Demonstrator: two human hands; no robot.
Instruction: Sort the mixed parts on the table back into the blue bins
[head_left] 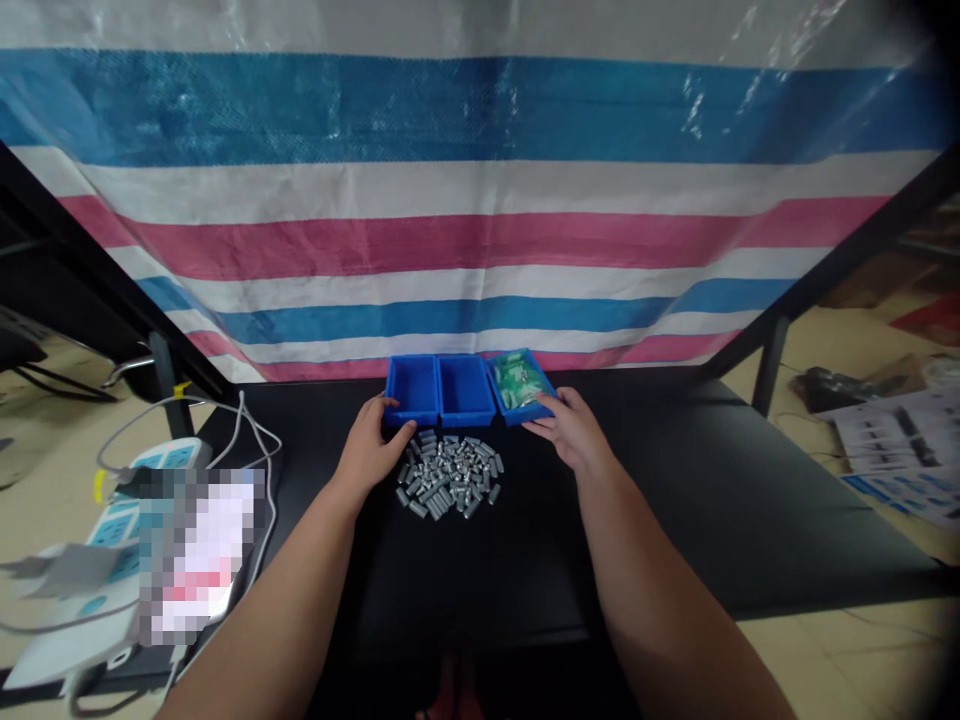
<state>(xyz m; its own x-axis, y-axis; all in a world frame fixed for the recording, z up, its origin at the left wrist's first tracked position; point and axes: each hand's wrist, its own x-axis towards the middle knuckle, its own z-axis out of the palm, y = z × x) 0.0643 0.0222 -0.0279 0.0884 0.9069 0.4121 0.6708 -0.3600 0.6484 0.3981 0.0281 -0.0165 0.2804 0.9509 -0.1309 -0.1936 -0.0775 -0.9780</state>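
Note:
Three blue plastic bins stand side by side at the back of the black table. My left hand [370,445] is closed about the front left corner of the left blue bin [414,417], fingers at its side and thumb at its front. Nothing shows inside that bin or in the middle blue bin [466,418]. My right hand [571,425] grips the front right corner of the right blue bin [496,395], which sits at an angle and holds green and clear plastic packets [519,382]. Between my hands lies a pile of small silvery metal cylinders [446,475].
A white power strip [71,635] with plugs and a blurred-out phone-like object [202,560] lie at the left, with white cables [271,500] around them. A striped plastic sheet [480,250] hangs behind the bins. Black frame posts [771,368] stand at both sides.

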